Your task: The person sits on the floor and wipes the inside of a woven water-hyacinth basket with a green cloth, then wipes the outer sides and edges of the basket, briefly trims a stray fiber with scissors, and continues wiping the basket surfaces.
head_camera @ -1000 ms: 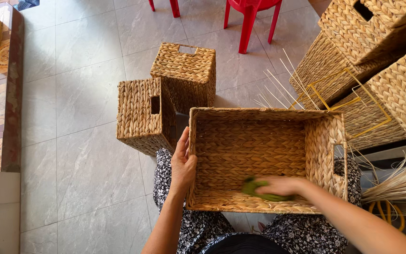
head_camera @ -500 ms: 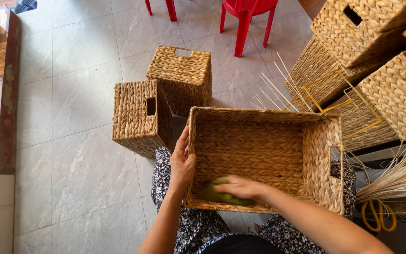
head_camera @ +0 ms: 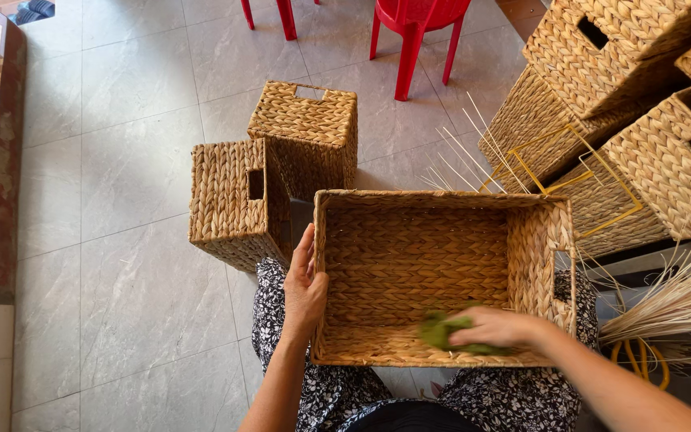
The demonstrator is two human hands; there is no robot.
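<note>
Two hands work one woven basket resting on the person's lap. Left hand lies flat against its left outer wall, fingers together and extended. Right hand reaches inside (near the front wall), fingers curled around a green cloth pressed to the weave.

Tan basket woven in a herringbone pattern; green cloth inside it; black trousers with a white floral print; pale grey marbled floor tiles; red plastic chair; yellow wire frame
</note>
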